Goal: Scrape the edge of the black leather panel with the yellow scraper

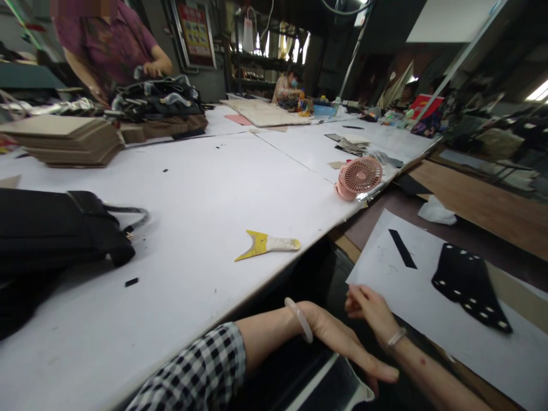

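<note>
My left hand (338, 337), with a pale bangle at the wrist, is over a glossy black panel (334, 385) with a light strip. Its finger and thumb close around the panel's right edge; the other fingers are hidden. My right hand (372, 311) is closed, fingers curled, beside the near-left corner of a white sheet (372, 262). Whether anything is inside it I cannot make out. On that sheet lie a narrow black strip (402, 249) and a black curved piece (466, 285) with several white spots.
A yellow-and-white forked tool (268, 244) lies on the white table (192, 200). A pink fan (359, 176) stands by its right edge. Left are a black bag (55, 228) and stacked brown boards (72, 142). A co-worker (107, 45) handles dark pieces across the table.
</note>
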Motion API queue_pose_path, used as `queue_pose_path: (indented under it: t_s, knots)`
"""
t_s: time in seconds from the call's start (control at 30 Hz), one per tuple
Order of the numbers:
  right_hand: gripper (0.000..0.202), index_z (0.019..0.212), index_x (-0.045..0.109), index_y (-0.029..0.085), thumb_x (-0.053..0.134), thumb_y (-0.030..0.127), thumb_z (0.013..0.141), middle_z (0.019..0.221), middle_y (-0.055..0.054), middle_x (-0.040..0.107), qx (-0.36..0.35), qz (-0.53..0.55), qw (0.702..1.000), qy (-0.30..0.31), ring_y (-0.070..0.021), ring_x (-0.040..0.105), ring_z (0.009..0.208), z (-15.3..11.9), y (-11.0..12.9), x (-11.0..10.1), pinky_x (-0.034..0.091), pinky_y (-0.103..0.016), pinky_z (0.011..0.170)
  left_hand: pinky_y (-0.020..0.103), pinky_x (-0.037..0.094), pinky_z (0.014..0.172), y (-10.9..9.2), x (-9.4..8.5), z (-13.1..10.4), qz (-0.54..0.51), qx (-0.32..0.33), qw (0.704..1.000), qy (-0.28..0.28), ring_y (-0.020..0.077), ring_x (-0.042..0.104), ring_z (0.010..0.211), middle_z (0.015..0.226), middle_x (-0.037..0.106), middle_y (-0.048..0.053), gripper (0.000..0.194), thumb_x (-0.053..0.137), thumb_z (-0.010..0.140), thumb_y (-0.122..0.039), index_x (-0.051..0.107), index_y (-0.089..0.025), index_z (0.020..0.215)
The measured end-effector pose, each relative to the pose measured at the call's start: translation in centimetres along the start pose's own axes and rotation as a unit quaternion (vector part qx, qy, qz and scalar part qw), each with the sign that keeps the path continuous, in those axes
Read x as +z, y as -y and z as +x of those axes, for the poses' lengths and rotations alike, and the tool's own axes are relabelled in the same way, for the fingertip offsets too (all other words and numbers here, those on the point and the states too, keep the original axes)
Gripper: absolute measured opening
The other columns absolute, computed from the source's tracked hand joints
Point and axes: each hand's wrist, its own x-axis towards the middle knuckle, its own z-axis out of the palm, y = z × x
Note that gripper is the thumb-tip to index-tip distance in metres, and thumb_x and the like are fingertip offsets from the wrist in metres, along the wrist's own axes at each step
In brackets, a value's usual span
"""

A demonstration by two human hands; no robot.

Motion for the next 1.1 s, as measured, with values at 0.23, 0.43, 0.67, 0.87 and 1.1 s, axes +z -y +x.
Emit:
queue_pose_path:
  t_s: [0.23,0.43,0.67,0.87,1.1]
  knots:
    - [0.035,0.119,0.062,0.018,0.069,0.035,0.089,0.125,-0.01,0.062,-0.295,-0.261,0.908,0.144,-0.0267,0.054,0.117,8.2,8.9,9.2,0.043,-0.042,0.103,0.038,0.042,0.108,-0.4,-0.4,-0.4,0.067,0.021,0.997,0.025,0.0308,0.058,0.121,0.101,0.067,0.001,0.051,0.083,0.056,-0.041,0.065,-0.018,0.098]
    - [0.025,0.11,0.062,0.006,0.044,0.02,0.1,0.123,-0.021,0.057,-0.376,-0.412,0.8,0.22,-0.0332,0.05,0.114,10.0,10.0,16.4,0.045,-0.049,0.094,0.042,0.042,0.106,0.8,0.0,0.2,0.035,0.054,0.998,0.011,0.0324,0.058,0.117,0.102,0.065,0.002,0.047,0.077,0.055,-0.036,0.063,-0.018,0.096]
    - [0.055,0.127,0.051,0.007,0.058,0.051,0.095,0.13,-0.02,0.053,-0.411,-0.443,0.756,0.252,-0.0341,0.046,0.118,8.4,9.4,13.5,0.044,-0.052,0.096,0.043,0.046,0.098,0.4,0.3,-0.2,0.029,0.029,0.999,0.005,0.0304,0.061,0.109,0.101,0.063,0.002,0.051,0.073,0.056,-0.035,0.062,-0.018,0.103]
    - [0.03,0.123,0.055,0.009,0.051,0.015,0.094,0.122,-0.02,0.057,-0.375,-0.345,0.831,0.226,-0.0314,0.05,0.115,8.5,8.3,11.9,0.044,-0.051,0.099,0.042,0.044,0.099,0.6,0.3,0.0,0.023,0.021,0.999,-0.007,0.0292,0.059,0.11,0.099,0.064,0.001,0.048,0.074,0.055,-0.034,0.063,-0.02,0.1]
    - [0.031,0.116,0.058,0.017,0.049,0.021,0.086,0.101,-0.01,0.064,-0.103,-0.062,0.992,0.032,-0.0219,0.063,0.089,2.6,1.6,2.6,0.054,-0.035,0.083,0.038,0.05,0.089,0.3,0.7,-0.2,0.004,0.011,1.0,-0.02,0.0234,0.064,0.095,0.093,0.066,-0.001,0.047,0.075,0.054,-0.03,0.064,-0.021,0.099]
